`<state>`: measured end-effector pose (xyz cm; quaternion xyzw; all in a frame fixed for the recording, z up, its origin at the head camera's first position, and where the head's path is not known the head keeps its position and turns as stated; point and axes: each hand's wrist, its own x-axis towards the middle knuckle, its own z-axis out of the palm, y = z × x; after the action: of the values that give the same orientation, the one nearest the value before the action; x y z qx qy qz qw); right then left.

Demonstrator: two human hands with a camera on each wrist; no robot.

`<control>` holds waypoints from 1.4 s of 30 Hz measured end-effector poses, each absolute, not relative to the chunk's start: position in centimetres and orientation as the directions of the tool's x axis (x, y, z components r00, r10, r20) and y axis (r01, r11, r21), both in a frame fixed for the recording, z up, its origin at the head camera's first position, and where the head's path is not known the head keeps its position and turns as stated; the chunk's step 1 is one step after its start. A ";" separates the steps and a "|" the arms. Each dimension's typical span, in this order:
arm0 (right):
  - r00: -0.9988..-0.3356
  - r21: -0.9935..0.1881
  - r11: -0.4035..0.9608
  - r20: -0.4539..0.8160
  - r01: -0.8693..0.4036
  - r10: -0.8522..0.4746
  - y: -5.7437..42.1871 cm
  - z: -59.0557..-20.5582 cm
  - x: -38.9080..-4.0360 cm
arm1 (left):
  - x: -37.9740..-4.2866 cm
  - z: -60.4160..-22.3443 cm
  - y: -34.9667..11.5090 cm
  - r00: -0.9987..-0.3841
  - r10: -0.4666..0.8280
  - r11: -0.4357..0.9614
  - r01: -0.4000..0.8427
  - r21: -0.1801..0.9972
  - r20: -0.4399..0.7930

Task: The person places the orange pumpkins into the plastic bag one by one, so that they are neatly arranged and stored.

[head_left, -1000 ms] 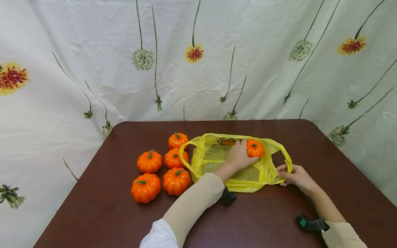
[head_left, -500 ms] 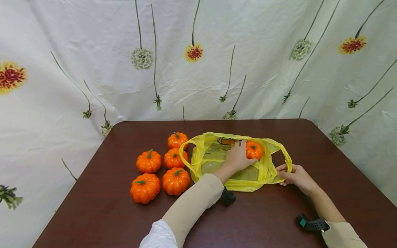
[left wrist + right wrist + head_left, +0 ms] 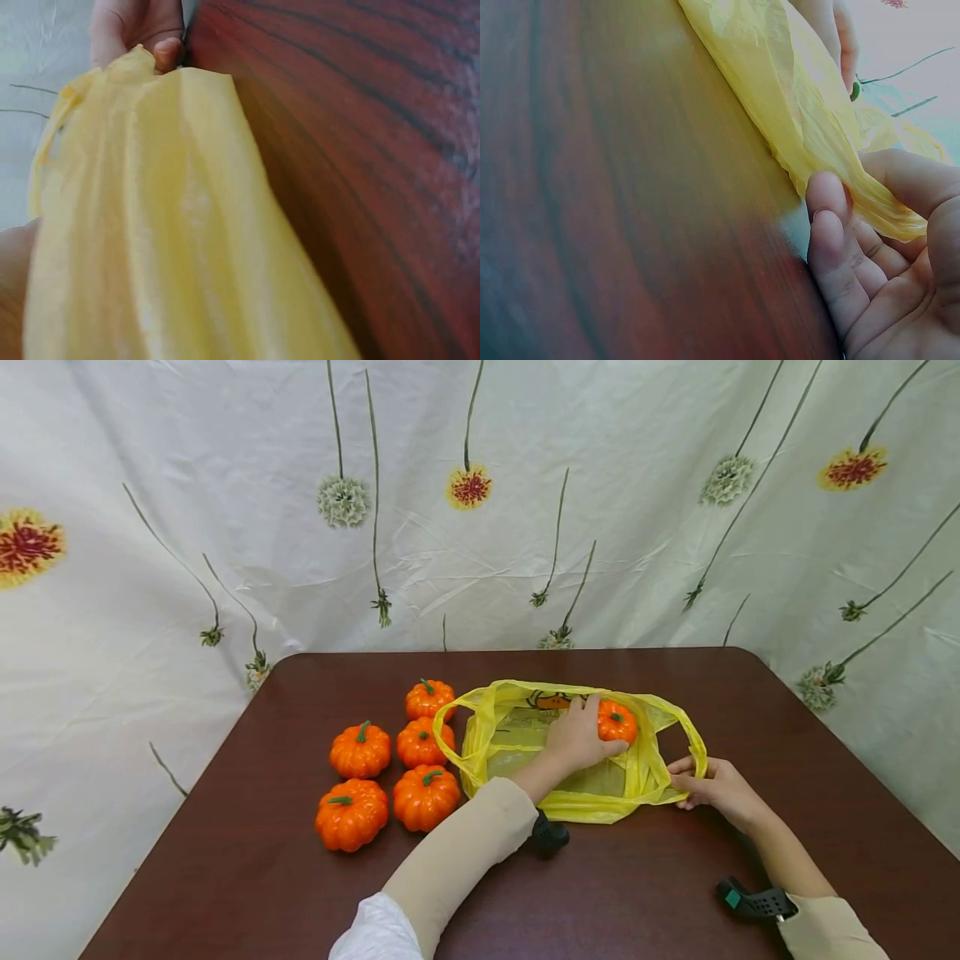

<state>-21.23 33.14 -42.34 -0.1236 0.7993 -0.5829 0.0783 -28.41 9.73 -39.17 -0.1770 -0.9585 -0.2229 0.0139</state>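
Note:
A thin yellow plastic bag (image 3: 592, 812) lies on the table with its mouth spread wide. Inside its right part is a small orange pumpkin (image 3: 618, 720) with a green stem. My left hand (image 3: 576, 737) reaches into the bag and holds this pumpkin, thumb on the near side and fingers at the far left. At the bag's right end, my right hand (image 3: 720, 792) pinches the edge beside the handle loop; the right wrist view shows thumb and fingers (image 3: 827, 240) around the yellow film. Bag film (image 3: 187, 210) hides the left hand's grip in the left wrist view.
Several more orange pumpkins (image 3: 352, 814) sit in a cluster on the dark red-brown table (image 3: 637, 893), left of the bag. The bag's left handle (image 3: 442, 739) loops close to them. A flower-printed white cloth (image 3: 262, 443) hangs behind the table.
My left hand and the pumpkin it holds have shifted very slightly, first left, then back right. The right hand, the bag and the other pumpkins stay in place.

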 end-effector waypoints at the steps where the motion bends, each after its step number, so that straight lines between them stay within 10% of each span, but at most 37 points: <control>1: -0.957 -0.951 0.291 0.018 -0.106 -0.288 33.1 -42.4 -21.2 | -28.4 -39.0 9.7 -0.935 0.339 0.841 0.353 0.410 0.109; 42: -0.959 -0.948 0.301 0.011 -0.100 -0.283 33.2 -42.5 -21.3 | -29.4 -29.7 0.9 -0.892 0.410 0.712 0.444 0.543 0.192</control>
<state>-21.34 33.23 -42.50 -0.1192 0.8027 -0.5789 0.0791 -29.36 0.94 -29.73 -0.2308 -0.9249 -0.3009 0.0288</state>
